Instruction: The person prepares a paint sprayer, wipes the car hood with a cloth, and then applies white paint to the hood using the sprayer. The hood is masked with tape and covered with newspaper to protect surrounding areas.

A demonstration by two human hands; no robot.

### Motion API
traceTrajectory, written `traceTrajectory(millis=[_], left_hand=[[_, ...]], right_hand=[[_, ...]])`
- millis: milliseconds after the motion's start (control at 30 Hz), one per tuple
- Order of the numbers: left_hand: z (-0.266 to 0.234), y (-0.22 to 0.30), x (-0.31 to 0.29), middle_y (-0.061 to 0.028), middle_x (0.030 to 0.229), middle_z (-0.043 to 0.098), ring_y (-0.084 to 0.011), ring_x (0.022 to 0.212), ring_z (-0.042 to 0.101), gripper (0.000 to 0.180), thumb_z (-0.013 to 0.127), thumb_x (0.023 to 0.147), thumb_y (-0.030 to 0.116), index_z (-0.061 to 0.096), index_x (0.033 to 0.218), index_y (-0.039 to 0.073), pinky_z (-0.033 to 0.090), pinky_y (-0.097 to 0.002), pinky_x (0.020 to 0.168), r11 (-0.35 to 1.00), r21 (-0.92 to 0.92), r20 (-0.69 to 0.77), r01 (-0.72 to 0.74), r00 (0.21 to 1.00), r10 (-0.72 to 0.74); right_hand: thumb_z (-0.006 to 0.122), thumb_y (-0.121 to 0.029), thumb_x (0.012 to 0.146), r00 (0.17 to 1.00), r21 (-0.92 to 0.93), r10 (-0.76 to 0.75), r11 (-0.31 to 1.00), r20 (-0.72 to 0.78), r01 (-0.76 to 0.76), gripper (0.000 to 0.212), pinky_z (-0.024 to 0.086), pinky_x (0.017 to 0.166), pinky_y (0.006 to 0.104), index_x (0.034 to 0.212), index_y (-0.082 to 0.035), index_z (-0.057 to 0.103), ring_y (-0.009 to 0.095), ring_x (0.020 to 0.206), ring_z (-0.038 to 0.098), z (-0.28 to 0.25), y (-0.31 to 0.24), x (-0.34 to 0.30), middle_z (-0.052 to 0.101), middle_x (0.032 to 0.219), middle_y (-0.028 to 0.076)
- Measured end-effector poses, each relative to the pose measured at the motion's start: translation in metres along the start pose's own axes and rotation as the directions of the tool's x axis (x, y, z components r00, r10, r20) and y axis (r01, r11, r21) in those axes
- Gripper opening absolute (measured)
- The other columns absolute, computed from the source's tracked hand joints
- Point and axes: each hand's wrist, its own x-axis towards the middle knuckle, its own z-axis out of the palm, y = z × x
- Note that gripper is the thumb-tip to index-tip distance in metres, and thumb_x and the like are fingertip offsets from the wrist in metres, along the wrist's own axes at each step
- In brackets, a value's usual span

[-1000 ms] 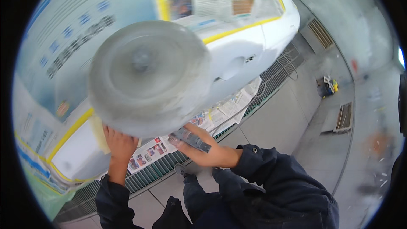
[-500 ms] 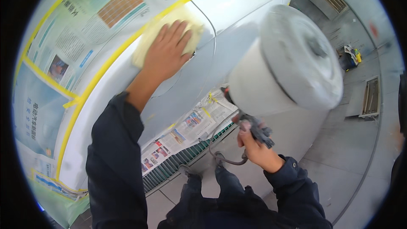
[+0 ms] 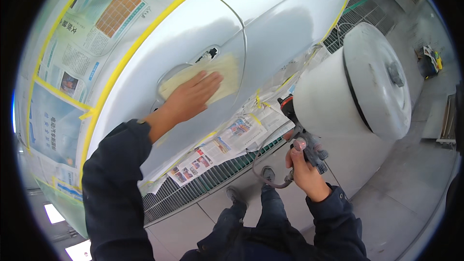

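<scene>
My left hand lies flat, fingers extended, on a pale yellow cloth pressed to a car door panel. Under the cloth, part of the door's handle recess is covered; a dark opening shows just above its upper edge. The panel is white with grey patches. My right hand is closed round the grip of a spray gun, held away from the car. A large white paint cup with a round lid sits on the gun, tilted to the right. A hose hangs from its grip.
Newspaper and yellow tape mask the car above the door. More newspaper runs along its lower edge, over a floor grating. A dark container with a yellow item stands at the far right.
My left hand has slid the cloth down from beside the yellow tape to the handle recess. The spray gun has shifted right and slightly lower in view.
</scene>
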Motion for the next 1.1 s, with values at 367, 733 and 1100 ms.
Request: traceTrajectory(millis=[367, 733, 1100], left_hand=[[-0.004, 0.028, -0.068, -0.0151, 0.156, 0.041, -0.0278, 0.152, 0.025, 0.075, 0.075, 0.083, 0.036, 0.049, 0.143, -0.001, 0.013, -0.0510, 0.127, 0.953, 0.043, -0.004, 0.299, 0.954, -0.299], [0.095, 0.053, 0.072, -0.0147, 0.158, 0.042, -0.0247, 0.151, 0.032, 0.071, 0.070, 0.080, 0.026, 0.050, 0.142, -0.003, 0.018, -0.0465, 0.127, 0.903, 0.268, -0.523, 0.334, 0.838, -0.155], [0.164, 0.119, -0.227, -0.0134, 0.163, 0.034, -0.0293, 0.152, 0.031, 0.088, 0.079, 0.076, 0.027, 0.042, 0.153, 0.007, 0.023, -0.0503, 0.124, 0.802, 0.161, -0.549, 0.575, 0.728, -0.412]], right_hand=[[0.055, -0.022, 0.104, 0.998, 0.043, -0.059, 0.997, -0.037, 0.060, 0.030, 0.043, 0.060, 0.0254, 0.124, 0.001, 0.059, 0.008, 0.062, 0.052, 0.053, 0.021, -0.036, 0.058, 0.078, 0.002], [0.054, -0.023, 0.104, 0.959, 0.074, -0.272, 0.958, -0.075, 0.278, 0.043, 0.044, 0.051, 0.0235, 0.138, 0.001, 0.043, 0.011, 0.058, 0.053, 0.085, 0.150, -0.044, 0.060, 0.115, 0.015], [0.057, -0.026, 0.104, 0.872, 0.162, -0.466, 0.882, 0.149, 0.443, 0.040, 0.042, 0.050, 0.0229, 0.131, 0.001, 0.046, 0.012, 0.056, 0.052, 0.169, 0.268, -0.025, 0.062, 0.112, 0.014]])
